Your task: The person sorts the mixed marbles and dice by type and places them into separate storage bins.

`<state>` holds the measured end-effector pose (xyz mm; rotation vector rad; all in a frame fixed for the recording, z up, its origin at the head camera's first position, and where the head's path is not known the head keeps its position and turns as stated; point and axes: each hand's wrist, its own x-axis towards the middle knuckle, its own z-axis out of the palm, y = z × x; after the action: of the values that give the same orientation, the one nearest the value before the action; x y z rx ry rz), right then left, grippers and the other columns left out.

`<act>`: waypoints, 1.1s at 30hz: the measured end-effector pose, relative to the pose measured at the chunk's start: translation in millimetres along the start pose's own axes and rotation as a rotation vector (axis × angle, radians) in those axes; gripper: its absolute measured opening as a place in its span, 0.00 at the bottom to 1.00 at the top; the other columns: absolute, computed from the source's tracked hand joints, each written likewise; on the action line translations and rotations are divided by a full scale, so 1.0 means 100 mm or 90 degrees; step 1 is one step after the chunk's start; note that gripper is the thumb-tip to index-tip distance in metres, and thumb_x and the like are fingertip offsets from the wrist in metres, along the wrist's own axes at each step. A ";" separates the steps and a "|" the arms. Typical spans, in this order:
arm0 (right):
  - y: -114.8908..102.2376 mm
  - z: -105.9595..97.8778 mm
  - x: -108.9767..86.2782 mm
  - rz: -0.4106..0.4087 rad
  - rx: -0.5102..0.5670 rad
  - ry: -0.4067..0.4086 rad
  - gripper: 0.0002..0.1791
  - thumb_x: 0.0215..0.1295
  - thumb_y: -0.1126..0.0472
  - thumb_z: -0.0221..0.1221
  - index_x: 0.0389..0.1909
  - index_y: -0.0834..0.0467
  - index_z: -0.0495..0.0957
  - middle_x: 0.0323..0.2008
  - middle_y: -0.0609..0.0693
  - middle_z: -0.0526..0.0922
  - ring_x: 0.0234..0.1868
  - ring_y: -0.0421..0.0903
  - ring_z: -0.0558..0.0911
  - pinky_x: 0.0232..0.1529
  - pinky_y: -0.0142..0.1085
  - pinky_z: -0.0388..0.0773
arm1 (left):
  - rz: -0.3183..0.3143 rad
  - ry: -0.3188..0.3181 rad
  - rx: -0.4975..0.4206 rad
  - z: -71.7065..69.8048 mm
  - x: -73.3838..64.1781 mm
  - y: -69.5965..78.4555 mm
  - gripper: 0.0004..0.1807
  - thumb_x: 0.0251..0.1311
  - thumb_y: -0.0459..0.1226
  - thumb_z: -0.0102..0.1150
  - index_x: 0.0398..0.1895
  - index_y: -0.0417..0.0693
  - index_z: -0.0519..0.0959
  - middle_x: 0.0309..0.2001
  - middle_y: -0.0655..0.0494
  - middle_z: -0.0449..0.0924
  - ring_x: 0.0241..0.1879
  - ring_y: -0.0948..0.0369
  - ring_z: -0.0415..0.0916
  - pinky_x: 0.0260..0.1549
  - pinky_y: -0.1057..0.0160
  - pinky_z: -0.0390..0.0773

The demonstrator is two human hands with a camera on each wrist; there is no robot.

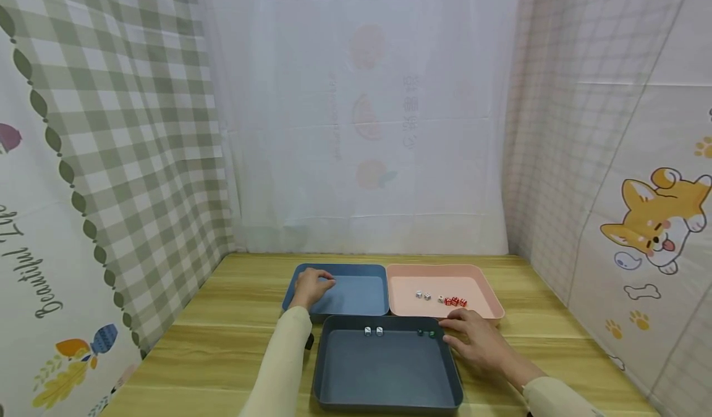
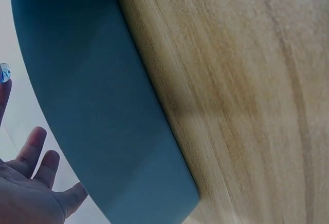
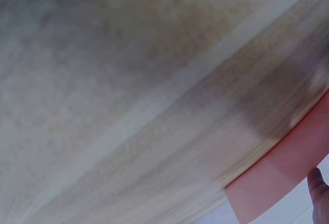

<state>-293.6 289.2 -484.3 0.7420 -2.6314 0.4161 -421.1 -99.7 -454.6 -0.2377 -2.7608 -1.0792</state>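
Observation:
My left hand is over the left part of the blue tray, thumb and index finger brought together. In the left wrist view a small shiny light-blue die shows at a fingertip, while the other fingers spread apart. My right hand lies at the right back corner of the dark grey tray, fingers relaxed, fingertips right at the rim. Close by its fingers, two green dice lie inside that tray. Two whitish dice sit further left along the tray's back wall.
Behind the right hand, the pink tray holds several red dice and a few white dice. Blue and pink trays stand side by side behind the grey one on a wood-grain table. Cloth curtains close in the back and sides.

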 end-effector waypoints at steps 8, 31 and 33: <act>-0.01 0.00 0.00 0.005 0.006 0.000 0.17 0.66 0.49 0.64 0.50 0.54 0.85 0.48 0.46 0.77 0.49 0.49 0.77 0.50 0.50 0.76 | -0.007 0.004 0.002 0.02 0.02 0.00 0.11 0.67 0.40 0.62 0.47 0.46 0.86 0.62 0.38 0.71 0.65 0.37 0.62 0.58 0.36 0.64; -0.02 -0.02 0.01 0.019 0.005 -0.014 0.16 0.65 0.50 0.65 0.50 0.52 0.85 0.49 0.46 0.77 0.49 0.49 0.76 0.50 0.50 0.76 | -0.003 -0.010 -0.056 -0.03 0.05 0.12 0.11 0.67 0.42 0.63 0.47 0.48 0.86 0.64 0.39 0.70 0.66 0.40 0.63 0.54 0.40 0.72; -0.02 -0.02 0.01 0.019 0.004 -0.016 0.16 0.65 0.50 0.65 0.50 0.52 0.85 0.49 0.46 0.77 0.49 0.49 0.76 0.50 0.50 0.76 | 0.003 -0.014 -0.063 -0.03 0.06 0.15 0.12 0.67 0.42 0.62 0.48 0.46 0.85 0.64 0.39 0.70 0.66 0.40 0.62 0.55 0.40 0.71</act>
<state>-293.1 287.6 -481.9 0.7147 -2.6683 0.4259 -423.3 -89.8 -441.2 -0.2707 -2.7272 -1.2210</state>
